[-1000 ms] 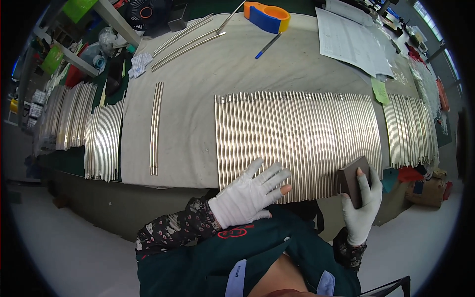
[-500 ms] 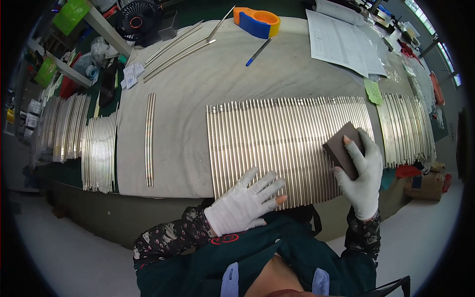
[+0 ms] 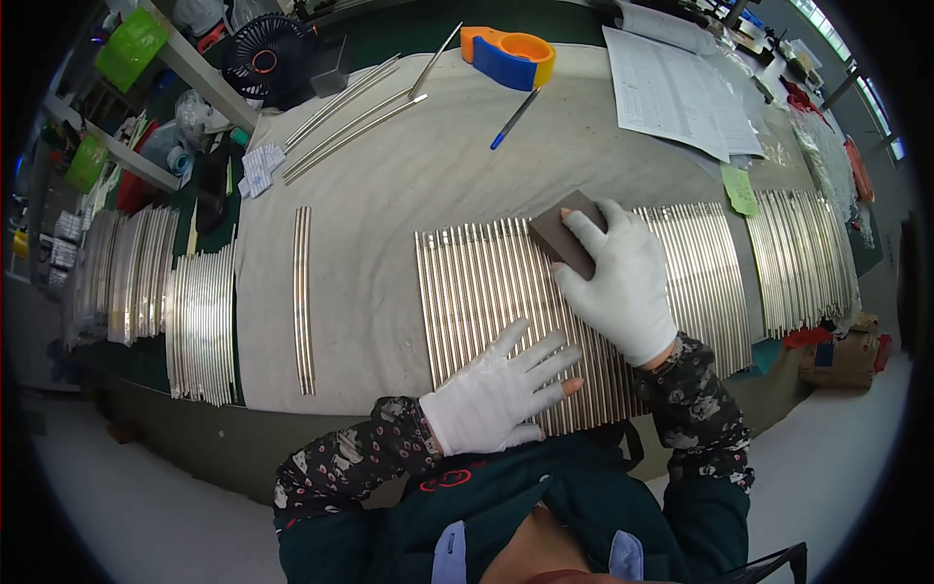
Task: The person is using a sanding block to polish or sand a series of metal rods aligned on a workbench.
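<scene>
A wide row of thin shiny metal tubes point(image 3: 477, 292) lies side by side on the pale cloth-covered table in front of me. My right hand point(image 3: 623, 282), in a white glove with bare fingertips showing, grips a dark grey-brown sanding block point(image 3: 567, 234). The block rests on the far ends of the tubes, near the middle of the row. Spread flat over the near part of the same tubes is my gloved left hand point(image 3: 501, 392), its fingers apart and holding nothing. The right hand and forearm cover some tubes.
Two or three separate tubes point(image 3: 304, 302) lie left of the row. More tubes are bundled at the left point(image 3: 201, 326) and right point(image 3: 803, 263). Toward the back are loose rods point(image 3: 355, 136), a tape dispenser point(image 3: 508, 56), a pen point(image 3: 514, 119), paper sheets point(image 3: 676, 92) and a fan point(image 3: 268, 60).
My right hand has carried the sanding block leftward and away from me, from the row's right side to the far ends near its middle. The left hand stays spread on the tubes.
</scene>
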A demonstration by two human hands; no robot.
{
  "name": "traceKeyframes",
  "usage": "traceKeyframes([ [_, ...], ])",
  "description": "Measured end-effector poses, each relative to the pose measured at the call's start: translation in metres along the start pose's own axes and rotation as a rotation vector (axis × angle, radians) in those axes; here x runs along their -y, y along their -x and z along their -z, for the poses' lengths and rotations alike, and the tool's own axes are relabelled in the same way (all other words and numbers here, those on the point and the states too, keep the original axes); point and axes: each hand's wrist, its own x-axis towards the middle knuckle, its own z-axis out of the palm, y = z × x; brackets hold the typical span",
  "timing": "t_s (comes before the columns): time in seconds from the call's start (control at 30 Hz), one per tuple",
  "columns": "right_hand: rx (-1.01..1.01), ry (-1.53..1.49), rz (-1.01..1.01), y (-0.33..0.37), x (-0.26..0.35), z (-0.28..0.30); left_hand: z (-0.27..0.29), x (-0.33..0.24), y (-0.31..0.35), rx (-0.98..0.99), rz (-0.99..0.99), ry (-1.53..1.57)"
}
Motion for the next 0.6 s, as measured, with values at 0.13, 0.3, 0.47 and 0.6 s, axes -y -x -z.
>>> traceKeyframes([
  [0.13,0.068,-0.082,0.150,-0.011,0.038,-0.014,0.000,0.000,-0.003,0.060,0.017,0.062],
  [0.3,0.052,0.341,-0.186,-0.017,-0.033,0.007,-0.002,0.001,-0.002,-0.034,-0.026,0.026],
  [0.47,0.108,-0.015,0.093,-0.026,0.047,-0.024,0.005,0.003,-0.001,0.149,0.052,0.113],
  [0.6,0.102,0.232,-0.137,-0.029,0.004,-0.007,-0.003,0.003,0.002,-0.087,-0.013,0.059],
])
